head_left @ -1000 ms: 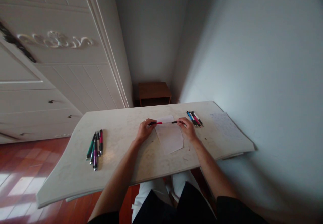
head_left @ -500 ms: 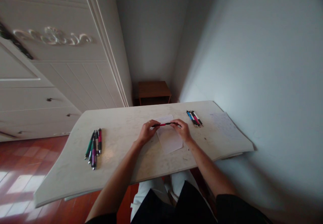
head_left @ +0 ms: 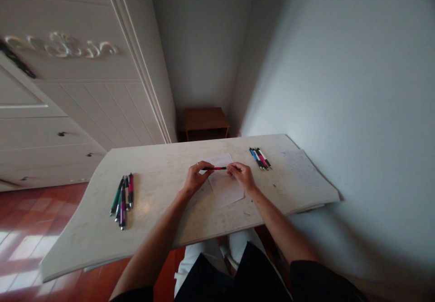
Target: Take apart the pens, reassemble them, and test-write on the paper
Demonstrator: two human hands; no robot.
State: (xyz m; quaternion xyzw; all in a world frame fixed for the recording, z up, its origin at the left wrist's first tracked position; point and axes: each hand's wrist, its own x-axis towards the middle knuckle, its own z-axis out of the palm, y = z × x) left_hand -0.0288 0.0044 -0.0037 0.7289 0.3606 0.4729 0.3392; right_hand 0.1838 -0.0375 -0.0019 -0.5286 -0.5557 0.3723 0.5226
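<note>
A pink-and-black pen (head_left: 218, 168) lies crosswise between my two hands, just above a sheet of white paper (head_left: 227, 188). My left hand (head_left: 197, 176), with a ring on one finger, is closed around the pen's black left end. At the other end, the bent fingers of my right hand (head_left: 242, 175) pinch the pen near its tip and cover that end. Several pens (head_left: 260, 158), in blue, white and pink with black parts, lie side by side to the right of my right hand.
On the table's (head_left: 152, 166) left part, a loose pile of green, purple and pink pens (head_left: 123, 202) rests. A scribbled sheet (head_left: 302, 168) lies at the right by the wall. A white cabinet (head_left: 91, 111) and a small brown wooden stand (head_left: 206, 118) are beyond the table.
My right hand's fingers have moved inward along the pen to its right end, covering the tip. My left hand keeps its hold. The whole view has shifted slightly.
</note>
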